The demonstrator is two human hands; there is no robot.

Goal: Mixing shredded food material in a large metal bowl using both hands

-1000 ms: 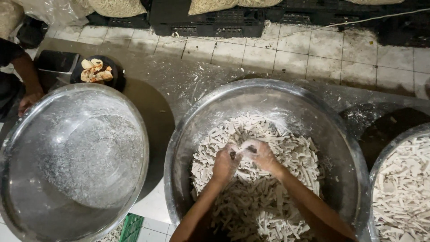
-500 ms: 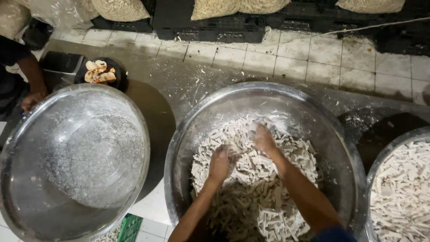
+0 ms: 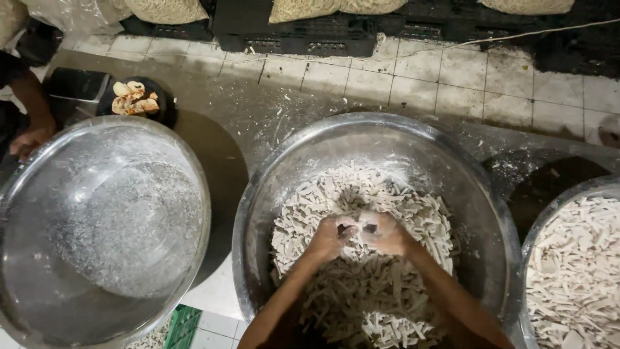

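A big steel bowl (image 3: 413, 139) in front of me is filled with floured pale dough strips (image 3: 361, 297). Both my hands are over the middle of the pile, pressed close together. My left hand (image 3: 330, 236) is closed around a clump of strips. My right hand (image 3: 385, 232), dusted with flour, is also closed on strips and touches the left hand. Both forearms reach in from the bottom edge.
A second steel bowl (image 3: 97, 213), floured and without strips, sits at left. A third bowl (image 3: 575, 271) with strips is at right. Another person's hand (image 3: 29, 139) rests at far left, near a dark dish of pale pieces (image 3: 134, 98). Sacks lie on black pallets (image 3: 303, 32) behind.
My hands were together, then spread apart into the strips half a second ago. Now they have come back together over the middle, gripping strips.
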